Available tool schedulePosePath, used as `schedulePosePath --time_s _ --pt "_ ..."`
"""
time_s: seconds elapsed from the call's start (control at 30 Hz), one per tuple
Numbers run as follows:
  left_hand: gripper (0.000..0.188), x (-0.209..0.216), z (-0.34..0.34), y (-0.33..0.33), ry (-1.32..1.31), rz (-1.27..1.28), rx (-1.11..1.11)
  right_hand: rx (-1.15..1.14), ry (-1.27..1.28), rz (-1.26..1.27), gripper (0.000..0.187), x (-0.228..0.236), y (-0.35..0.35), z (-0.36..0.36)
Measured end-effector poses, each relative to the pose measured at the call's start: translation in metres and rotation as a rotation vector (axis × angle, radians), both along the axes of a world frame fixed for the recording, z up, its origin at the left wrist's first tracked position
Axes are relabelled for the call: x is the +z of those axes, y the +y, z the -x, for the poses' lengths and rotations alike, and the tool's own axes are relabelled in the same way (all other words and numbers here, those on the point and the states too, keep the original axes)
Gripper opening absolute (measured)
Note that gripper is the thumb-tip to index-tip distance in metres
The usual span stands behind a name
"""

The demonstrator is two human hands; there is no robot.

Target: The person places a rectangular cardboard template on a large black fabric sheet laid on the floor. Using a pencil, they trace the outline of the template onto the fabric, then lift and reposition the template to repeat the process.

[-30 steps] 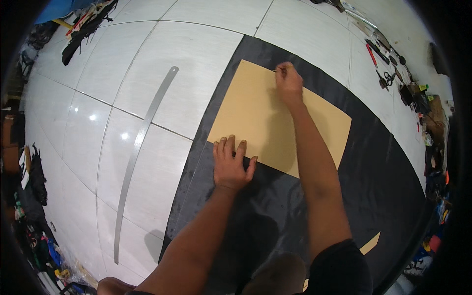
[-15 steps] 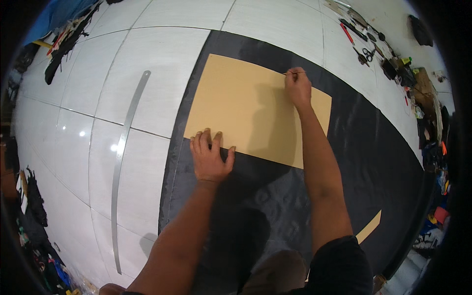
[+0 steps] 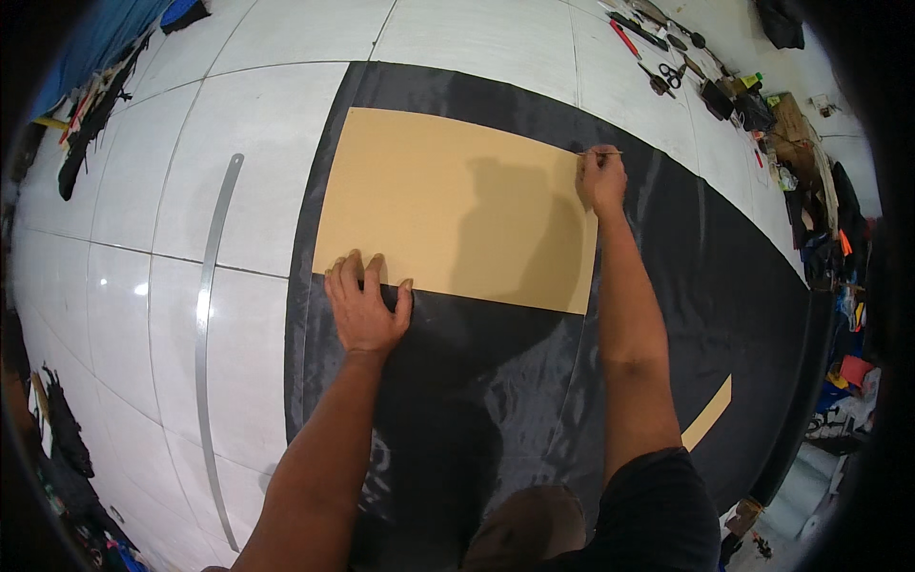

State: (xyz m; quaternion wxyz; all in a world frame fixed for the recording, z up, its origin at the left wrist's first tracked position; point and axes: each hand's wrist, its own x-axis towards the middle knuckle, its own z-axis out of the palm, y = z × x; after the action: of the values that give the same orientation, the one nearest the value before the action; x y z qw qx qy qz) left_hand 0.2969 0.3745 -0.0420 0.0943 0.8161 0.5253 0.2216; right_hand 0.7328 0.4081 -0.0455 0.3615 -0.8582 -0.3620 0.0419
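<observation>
A large tan rectangular sheet of card [image 3: 400, 200] lies flat on a black sheet of material [image 3: 448, 353] spread over the floor. My left hand [image 3: 367, 305] rests at the card's near left edge, fingers spread and fingertips pressing on it. At the card's far right corner, my right hand [image 3: 602, 181] pinches a thin pen-like stick [image 3: 613, 153]. Only a short length of that stick shows, so its exact kind is hard to make out. Its tip end is hidden by the fingers or too small to see.
Left of the black material, a long metal ruler [image 3: 203, 315] lies on white floor tiles [image 3: 114, 305]. A narrow tan strip [image 3: 708, 413] is on the black material near my right arm. Scissors [image 3: 671, 74], a red pen-shaped item [image 3: 624, 39] and other tools line the far right.
My right hand has moved right along the card's far edge to its corner, still pinching the stick. My left hand stays on the near left edge. The whole view has shifted.
</observation>
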Motion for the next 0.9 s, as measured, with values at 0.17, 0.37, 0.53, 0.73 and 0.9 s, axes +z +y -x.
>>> schedulePosePath --time_s 0.17,0.37,0.53,0.73,0.9 --pt "0.053 -0.001 -0.002 0.0 0.015 -0.017 0.007 -0.109 0.125 -0.074 0.021 0.0 -0.016 -0.021" --pt "0.053 -0.003 -0.002 0.0 -0.005 -0.013 0.001 -0.126 0.32 -0.247 0.013 -0.008 -0.016 -0.025" --pt "0.053 0.0 -0.002 0.0 0.023 -0.002 0.003 -0.115 0.309 -0.261 0.012 -0.005 -0.017 -0.021" --pt "0.054 0.001 -0.002 -0.001 0.062 0.009 0.014 -0.142 0.273 -0.231 0.013 0.004 -0.016 -0.011" --pt "0.053 0.002 -0.002 0.0 0.048 -0.014 0.0 -0.072 -0.072 0.013 0.016 0.014 -0.023 -0.003"
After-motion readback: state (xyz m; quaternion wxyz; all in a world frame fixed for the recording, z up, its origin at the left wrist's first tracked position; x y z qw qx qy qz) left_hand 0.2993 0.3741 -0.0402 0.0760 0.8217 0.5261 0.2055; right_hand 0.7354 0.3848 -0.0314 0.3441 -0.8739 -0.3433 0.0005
